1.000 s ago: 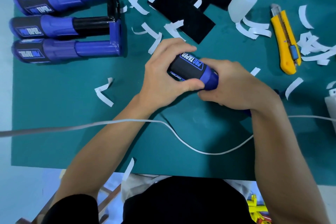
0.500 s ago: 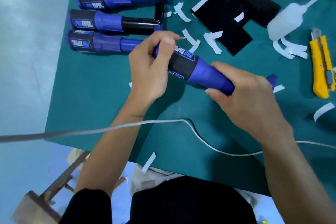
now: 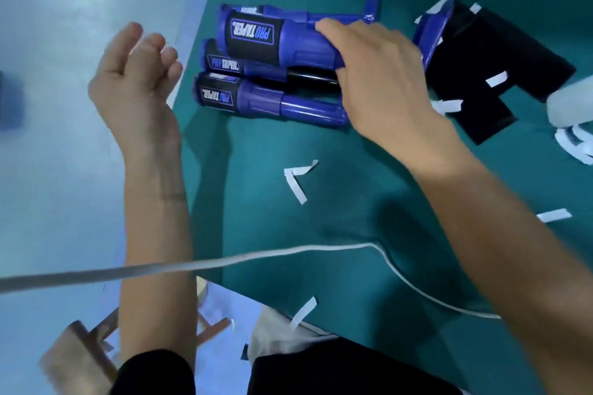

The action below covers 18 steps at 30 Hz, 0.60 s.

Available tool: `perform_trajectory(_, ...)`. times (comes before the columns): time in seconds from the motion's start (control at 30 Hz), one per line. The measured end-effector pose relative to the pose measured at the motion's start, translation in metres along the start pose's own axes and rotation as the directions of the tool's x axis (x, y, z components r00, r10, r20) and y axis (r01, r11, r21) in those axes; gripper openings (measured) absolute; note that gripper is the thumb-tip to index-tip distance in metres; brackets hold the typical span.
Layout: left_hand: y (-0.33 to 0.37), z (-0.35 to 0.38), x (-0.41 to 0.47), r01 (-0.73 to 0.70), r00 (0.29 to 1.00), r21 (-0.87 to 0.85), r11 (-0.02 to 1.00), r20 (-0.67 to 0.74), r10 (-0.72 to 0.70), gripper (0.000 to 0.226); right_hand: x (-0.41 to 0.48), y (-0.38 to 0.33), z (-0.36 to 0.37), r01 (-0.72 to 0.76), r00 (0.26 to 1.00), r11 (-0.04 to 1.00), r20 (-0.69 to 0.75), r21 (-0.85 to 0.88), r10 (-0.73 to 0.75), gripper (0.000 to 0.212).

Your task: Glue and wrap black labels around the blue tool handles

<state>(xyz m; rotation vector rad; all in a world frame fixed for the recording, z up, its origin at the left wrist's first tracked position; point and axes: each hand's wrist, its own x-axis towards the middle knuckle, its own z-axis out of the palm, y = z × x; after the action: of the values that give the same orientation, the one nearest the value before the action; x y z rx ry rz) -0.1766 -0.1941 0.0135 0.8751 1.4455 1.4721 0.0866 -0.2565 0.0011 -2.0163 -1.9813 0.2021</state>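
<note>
My right hand (image 3: 375, 74) grips a blue tool (image 3: 288, 42) by its shaft; a black "PRO TAPER" label is wrapped round its thick end. The tool rests on top of a pile of other blue tools. Two of them show below it: a middle tool (image 3: 231, 66) with a black shaft and a near tool (image 3: 266, 102). My left hand (image 3: 134, 80) hovers over the floor left of the mat, fingers loosely curled, holding nothing. Black label sheets (image 3: 481, 83) lie to the right of the pile.
The green mat (image 3: 321, 202) ends at a left edge beside the pile. White backing strips (image 3: 298, 179) lie scattered on it. A white cable (image 3: 256, 258) crosses the foreground. A white glue bottle (image 3: 571, 102) is at the right edge. A wooden stool (image 3: 83, 353) stands below left.
My right hand carried the labelled tool left and laid it on the pile. My left hand let go of it and drew away to the left. The view swung left.
</note>
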Motion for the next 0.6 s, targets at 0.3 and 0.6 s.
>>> perform_trajectory(0.3,-0.019,0.014,0.007,-0.005,0.998,0.226,0.974,-0.064,0.02,0.029,0.047,0.001,0.031,-0.004,0.996,0.991,-0.083,0.131,0.015,0.066)
perform_trajectory(0.6,-0.061,0.038,0.002,-0.293,0.948,0.564,0.772,0.277,0.157,0.059,0.066,0.002,0.048,0.136,0.99,0.988,0.054,-0.076,-0.132,0.075)
